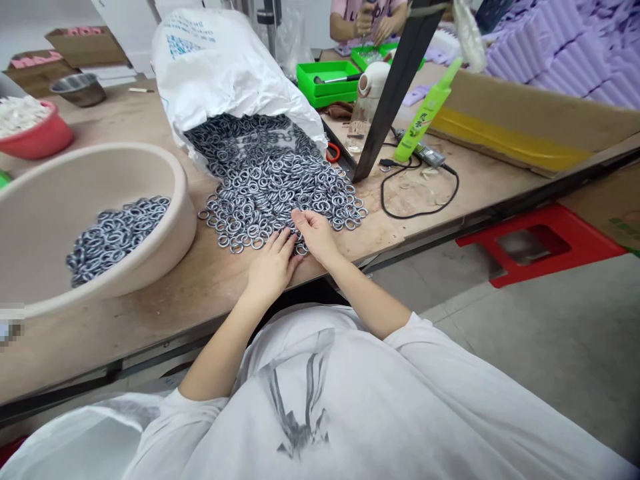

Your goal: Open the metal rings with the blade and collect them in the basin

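A heap of grey metal rings [280, 193] spills from the mouth of a white sack [225, 67] onto the wooden table. At the heap's near edge, my left hand [273, 267] lies with its fingers stretched out, touching the rings. Just to its right, my right hand [317, 237] has its fingers curled in and its thumb towards the heap; whatever is between those fingers is hidden. More rings [117, 237] lie inside a large beige basin [183, 200] on the left.
A red bowl [50, 137] and metal bowl [80, 92] stand back left. Right of the heap are a slanted dark metal post [395, 93], a green tube [425, 120] and a black cable [420, 217]. Another person's hands [375, 27] work behind green trays [327, 83].
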Demonstrator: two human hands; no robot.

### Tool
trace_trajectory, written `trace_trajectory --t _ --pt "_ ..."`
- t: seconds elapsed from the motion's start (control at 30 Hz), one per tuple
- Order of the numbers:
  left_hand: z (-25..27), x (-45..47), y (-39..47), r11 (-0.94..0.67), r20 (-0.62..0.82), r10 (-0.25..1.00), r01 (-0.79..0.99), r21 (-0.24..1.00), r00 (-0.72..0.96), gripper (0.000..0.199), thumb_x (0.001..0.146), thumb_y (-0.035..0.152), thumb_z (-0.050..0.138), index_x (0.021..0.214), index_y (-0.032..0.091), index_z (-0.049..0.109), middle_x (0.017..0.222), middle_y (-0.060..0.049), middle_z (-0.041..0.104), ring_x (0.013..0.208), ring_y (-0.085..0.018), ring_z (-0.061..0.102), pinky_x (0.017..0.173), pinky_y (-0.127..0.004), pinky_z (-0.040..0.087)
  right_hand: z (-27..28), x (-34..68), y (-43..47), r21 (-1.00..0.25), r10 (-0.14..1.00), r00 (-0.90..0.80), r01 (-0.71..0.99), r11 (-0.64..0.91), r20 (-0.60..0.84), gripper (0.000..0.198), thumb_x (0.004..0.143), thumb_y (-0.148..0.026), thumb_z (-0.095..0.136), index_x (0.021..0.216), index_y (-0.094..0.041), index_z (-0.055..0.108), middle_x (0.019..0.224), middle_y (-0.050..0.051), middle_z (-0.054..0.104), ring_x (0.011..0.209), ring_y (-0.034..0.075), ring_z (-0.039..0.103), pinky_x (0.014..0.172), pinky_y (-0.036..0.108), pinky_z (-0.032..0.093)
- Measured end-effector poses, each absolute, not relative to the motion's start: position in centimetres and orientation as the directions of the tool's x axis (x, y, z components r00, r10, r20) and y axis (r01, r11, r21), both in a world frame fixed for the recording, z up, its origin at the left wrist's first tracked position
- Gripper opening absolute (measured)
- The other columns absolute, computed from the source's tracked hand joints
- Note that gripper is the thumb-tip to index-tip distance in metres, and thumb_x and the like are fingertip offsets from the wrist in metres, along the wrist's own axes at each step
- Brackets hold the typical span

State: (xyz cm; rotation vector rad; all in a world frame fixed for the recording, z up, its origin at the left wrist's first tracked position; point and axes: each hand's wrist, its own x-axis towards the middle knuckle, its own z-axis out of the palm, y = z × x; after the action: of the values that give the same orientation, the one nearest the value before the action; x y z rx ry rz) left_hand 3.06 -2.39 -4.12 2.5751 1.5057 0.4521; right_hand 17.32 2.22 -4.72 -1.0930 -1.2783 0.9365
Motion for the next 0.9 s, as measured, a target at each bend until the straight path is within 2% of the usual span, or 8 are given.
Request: trace_trajectory --t 0.17,0.27,0.37,0.47,0.63,0.73,0.83,0.9 --pt "-4.4 1.8 -2.5 -0.396 0.218 0.916 0.839 0.374 0.336 0.033 0.096 0.027 0.051 0.119 0.014 0.07 0.142 -0.014 0.06 0.126 -0.027 0.061 0.107 -0.041 0.05 -4.5 18.1 1.6 -0.963 0.956 0.124 -0.025 0.27 0.265 0.061 0.084 -0.078 0.049 0.062 -0.021 0.047 0.06 -0.004 0.04 0.06 0.011 0.038 0.061 0.027 0.033" --pt "-4.3 1.5 -2.6 -0.373 0.256 0.923 0.826 0.422 0.286 0.026 0.096 0.025 0.05 0.102 0.016 0.074 0.132 -0.013 0.066 0.117 -0.026 0.065 0.103 -0.042 0.052 -4.5 19.0 0.9 -0.967 0.961 0.12 -0.009 0.253 0.25 0.061 0.084 -0.079 0.047 0.064 -0.021 0.05 0.059 -0.004 0.04 0.058 0.011 0.038 0.06 0.027 0.034" --pt "-3.8 1.0 -3.1 -0.377 0.323 0.912 0.826 0.42 0.252 0.022 0.092 0.028 0.061 0.107 0.016 0.072 0.128 -0.015 0.064 0.119 -0.028 0.06 0.105 -0.045 0.048 -4.3 19.7 -0.2 -0.955 0.955 0.063 0.077 0.285 0.29 0.06 0.085 -0.077 0.048 0.063 -0.021 0.051 0.059 -0.003 0.042 0.059 0.012 0.039 0.059 0.028 0.033" --pt "-3.4 0.3 -3.7 -0.338 0.289 0.929 0.85 0.405 0.232 0.034 0.085 0.033 0.071 0.115 0.017 0.068 0.116 -0.015 0.064 0.112 -0.03 0.059 0.1 -0.047 0.048 -4.1 20.0 -1.3 -0.937 0.951 0.012 0.174 0.303 0.31 0.058 0.087 -0.074 0.049 0.063 -0.021 0.052 0.06 -0.002 0.044 0.061 0.012 0.041 0.06 0.028 0.034" --pt "-3.1 -0.7 -4.1 -0.265 0.162 0.963 0.876 0.402 0.217 0.016 0.093 0.023 0.055 0.097 0.017 0.07 0.102 -0.011 0.066 0.099 -0.026 0.062 0.089 -0.038 0.049 -4.1 19.9 -2.4 -0.916 0.94 -0.057 0.213 0.34 0.335 0.053 0.091 -0.068 0.049 0.068 -0.02 0.056 0.063 -0.001 0.05 0.063 0.013 0.046 0.061 0.029 0.035" --pt "-3.4 -1.2 -4.1 -0.253 0.183 0.964 0.878 0.406 0.192 0.019 0.095 0.021 0.051 0.098 0.017 0.07 0.1 -0.011 0.067 0.097 -0.025 0.062 0.088 -0.037 0.049 -4.2 19.4 -2.7 -0.893 0.922 -0.114 0.232 0.386 0.369 0.048 0.092 -0.062 0.053 0.07 -0.02 0.056 0.066 -0.001 0.049 0.064 0.013 0.045 0.063 0.029 0.034" --pt "-3.7 -1.8 -4.1 -0.28 0.243 0.951 0.86 0.426 0.189 0.018 0.092 0.024 0.058 0.104 0.016 0.069 0.107 -0.012 0.064 0.101 -0.024 0.061 0.092 -0.037 0.049 -4.2 18.9 -2.8 -0.884 0.92 -0.15 0.257 0.39 0.362 0.041 0.088 -0.057 0.063 0.072 -0.02 0.055 0.069 -0.002 0.048 0.067 0.013 0.045 0.064 0.028 0.034" --pt "-3.9 -2.1 -3.9 -0.281 0.248 0.95 0.865 0.415 0.19 0.015 0.091 0.025 0.06 0.099 0.015 0.07 0.107 -0.012 0.063 0.102 -0.025 0.061 0.093 -0.038 0.049 -4.3 18.6 -2.9 -0.883 0.925 -0.155 0.277 0.379 0.348 0.037 0.087 -0.054 0.065 0.073 -0.02 0.057 0.071 -0.002 0.05 0.069 0.013 0.046 0.066 0.028 0.035"
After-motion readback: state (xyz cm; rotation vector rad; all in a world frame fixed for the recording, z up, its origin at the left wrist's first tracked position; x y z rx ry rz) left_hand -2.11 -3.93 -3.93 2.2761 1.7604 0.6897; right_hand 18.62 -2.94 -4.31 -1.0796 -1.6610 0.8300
